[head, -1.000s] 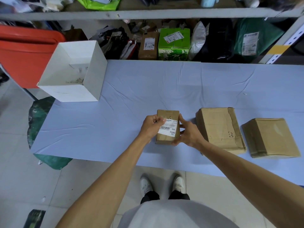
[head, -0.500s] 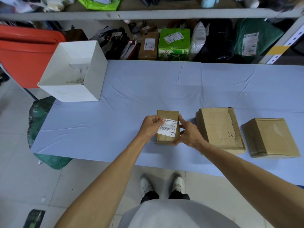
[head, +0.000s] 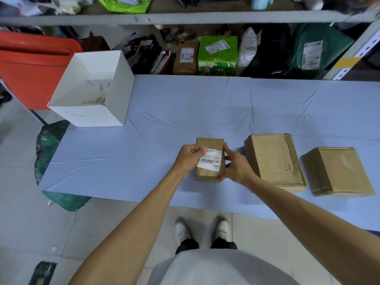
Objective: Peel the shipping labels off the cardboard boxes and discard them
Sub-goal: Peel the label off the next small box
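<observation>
Three boxes [head: 271, 159] [head: 337, 171] — left grip [head: 190, 159] pinches label [head: 209, 163] corner, right grip [head: 234, 167] clasps smallest box [head: 209, 144]; one white bin [head: 90, 118].

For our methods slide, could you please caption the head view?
Left hand pinches a corner of the shipping label while the right hand steadies the small cardboard box.

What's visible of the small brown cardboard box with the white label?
The small brown cardboard box is plain and slightly creased. It rests on the blue-covered table, left of a larger cardboard box. A white shipping label with barcode and "MXRC 03" covers much of its top. The left hand pinches the label's upper-left corner; the right hand grips the box's right side.
</observation>
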The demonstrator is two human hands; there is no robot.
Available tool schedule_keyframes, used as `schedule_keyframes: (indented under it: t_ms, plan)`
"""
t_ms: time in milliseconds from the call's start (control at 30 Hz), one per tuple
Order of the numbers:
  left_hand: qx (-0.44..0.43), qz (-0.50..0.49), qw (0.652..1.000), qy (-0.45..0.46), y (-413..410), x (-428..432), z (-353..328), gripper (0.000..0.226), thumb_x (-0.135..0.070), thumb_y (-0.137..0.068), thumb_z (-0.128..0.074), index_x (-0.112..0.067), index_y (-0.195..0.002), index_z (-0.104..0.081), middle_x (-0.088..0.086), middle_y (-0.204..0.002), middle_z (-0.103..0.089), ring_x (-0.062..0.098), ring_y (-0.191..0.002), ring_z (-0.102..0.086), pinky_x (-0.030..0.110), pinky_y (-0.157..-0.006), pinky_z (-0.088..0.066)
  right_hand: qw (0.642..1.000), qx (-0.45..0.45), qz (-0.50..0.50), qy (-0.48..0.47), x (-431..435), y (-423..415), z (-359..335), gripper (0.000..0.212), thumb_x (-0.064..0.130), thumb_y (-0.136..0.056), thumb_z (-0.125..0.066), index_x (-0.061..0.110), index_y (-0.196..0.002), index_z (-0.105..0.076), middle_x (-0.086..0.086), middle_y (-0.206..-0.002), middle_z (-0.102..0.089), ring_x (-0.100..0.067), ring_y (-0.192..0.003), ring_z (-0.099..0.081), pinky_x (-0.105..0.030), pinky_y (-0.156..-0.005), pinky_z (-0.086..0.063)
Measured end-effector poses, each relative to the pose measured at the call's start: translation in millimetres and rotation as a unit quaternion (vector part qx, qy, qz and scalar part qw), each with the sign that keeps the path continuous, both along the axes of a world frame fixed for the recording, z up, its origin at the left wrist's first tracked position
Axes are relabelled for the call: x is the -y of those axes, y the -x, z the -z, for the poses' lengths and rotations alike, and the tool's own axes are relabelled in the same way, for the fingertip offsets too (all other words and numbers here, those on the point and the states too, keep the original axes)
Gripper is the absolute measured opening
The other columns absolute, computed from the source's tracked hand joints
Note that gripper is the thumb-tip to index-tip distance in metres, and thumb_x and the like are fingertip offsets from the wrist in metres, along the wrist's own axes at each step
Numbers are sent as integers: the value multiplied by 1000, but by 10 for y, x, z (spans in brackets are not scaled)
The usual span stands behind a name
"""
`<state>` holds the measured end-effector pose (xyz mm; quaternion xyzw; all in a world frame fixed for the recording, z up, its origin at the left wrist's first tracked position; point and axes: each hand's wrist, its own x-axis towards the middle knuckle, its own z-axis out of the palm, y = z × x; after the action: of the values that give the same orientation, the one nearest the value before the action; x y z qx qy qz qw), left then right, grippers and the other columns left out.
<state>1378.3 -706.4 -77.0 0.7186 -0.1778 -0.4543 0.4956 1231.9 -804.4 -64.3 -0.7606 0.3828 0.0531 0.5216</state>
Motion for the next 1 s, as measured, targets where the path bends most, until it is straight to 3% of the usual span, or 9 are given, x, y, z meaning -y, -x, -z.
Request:
schedule_keyframes:
  t_ms: [333,733,1000]
  plan:
    - [-18,6,1000,8,6,-18,9,24,-14,-94,-58,7,-104,-65,17,-101,-72,22,-87,-69,30,-77,-53,1000,0,2,0,-18,20,-11,123,-4,-55,-86,17,-152,-13,-6,-130,-57,-22,-107,-62,-34,-85,-54]
    - [-19,8,1000,6,11,-27,-27,20,-15,-95,-57,-1,-103,-68,12,-100,-73,19,-86,-69,26,-74,-50,1000,-3,-8,4,0,34,17,126,-1,-54,-87,22,-152,-12,-5,-132,-56,-13,-89,-62,-19,-69,-51]
    - [-12,14,1000,2,9,-20,-69,19,-15,-94,-58,0,-100,-67,10,-94,-72,14,-78,-67,18,-65,-48,1000,-3,-7,0,15,41,29,125,-2,-54,-87,19,-152,-12,-6,-134,-55,-15,-91,-62,-21,-74,-52]
